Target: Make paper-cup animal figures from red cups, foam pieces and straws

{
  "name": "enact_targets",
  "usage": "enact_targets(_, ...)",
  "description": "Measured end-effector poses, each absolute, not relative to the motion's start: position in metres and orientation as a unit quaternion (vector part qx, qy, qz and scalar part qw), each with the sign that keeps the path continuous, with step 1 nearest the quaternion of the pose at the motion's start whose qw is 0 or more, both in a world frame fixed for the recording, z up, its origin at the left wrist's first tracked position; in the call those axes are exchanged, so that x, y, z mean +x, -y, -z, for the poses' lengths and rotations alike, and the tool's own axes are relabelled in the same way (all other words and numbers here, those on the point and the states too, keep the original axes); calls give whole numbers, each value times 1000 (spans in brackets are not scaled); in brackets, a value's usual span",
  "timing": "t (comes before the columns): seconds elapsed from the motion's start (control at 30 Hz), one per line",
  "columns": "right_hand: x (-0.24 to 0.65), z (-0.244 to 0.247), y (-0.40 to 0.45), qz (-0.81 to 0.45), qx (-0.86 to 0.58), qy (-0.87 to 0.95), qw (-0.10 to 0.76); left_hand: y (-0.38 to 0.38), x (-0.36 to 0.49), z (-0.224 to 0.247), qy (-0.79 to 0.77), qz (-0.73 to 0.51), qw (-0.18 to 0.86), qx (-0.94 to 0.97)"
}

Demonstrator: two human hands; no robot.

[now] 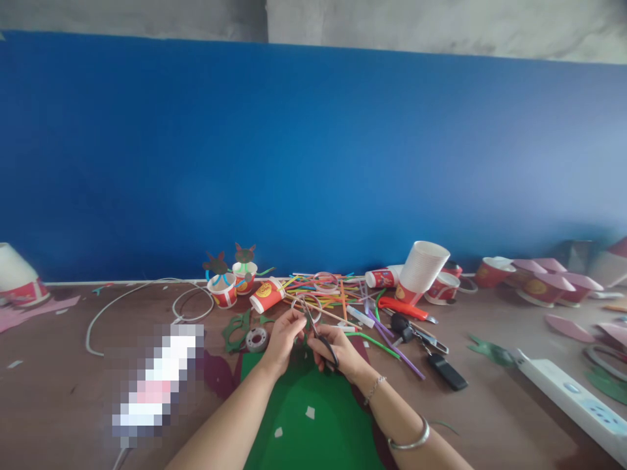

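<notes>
At the far left of your worktop (49, 391), red-and-white paper cups (22, 290) stand next to a sheet of pink paper (49, 310). A white cable (87, 339) loops round to a pixelated object (159, 382), identity not readable. Next, maroon paper (218, 375), a green paper cutout (235, 333) and, just beside it, a tape roll (249, 339). Behind these, two upright cups (225, 295) carry dark, eared paper figures; a third cup (267, 296) lies tipped over.

Centre: your left grip (283, 339) is over the far part of a green sheet (328, 437), fingertips drawn together at the scissor blades; you cannot tell from this view whether a small piece sits between them. Your right grip (337, 349) is closed round the black handles of the scissors (314, 328), blades pointing away from you. White scraps (310, 412) lie on the sheet. Beyond your hands: a pile of coloured straws (337, 301).

Right: purple straws (399, 349), an orange-red utility knife (404, 308), a leaning stack of cups (421, 271), keys (401, 326) with a black fob (447, 371). Farther over, cups topped with pink paper (546, 290) and, nearer you, a white power strip (563, 385).
</notes>
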State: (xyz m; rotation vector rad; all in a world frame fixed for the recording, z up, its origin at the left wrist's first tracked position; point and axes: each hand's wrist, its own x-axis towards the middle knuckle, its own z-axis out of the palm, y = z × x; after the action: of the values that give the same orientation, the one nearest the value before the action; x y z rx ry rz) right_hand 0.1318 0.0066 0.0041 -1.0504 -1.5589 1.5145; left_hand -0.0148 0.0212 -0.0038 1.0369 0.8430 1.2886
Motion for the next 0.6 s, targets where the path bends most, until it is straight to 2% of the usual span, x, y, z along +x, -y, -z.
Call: enact_targets(0.6,133,-3,-9,-591,-405,605,347,-21,-16,4,-344,-554,639,407)
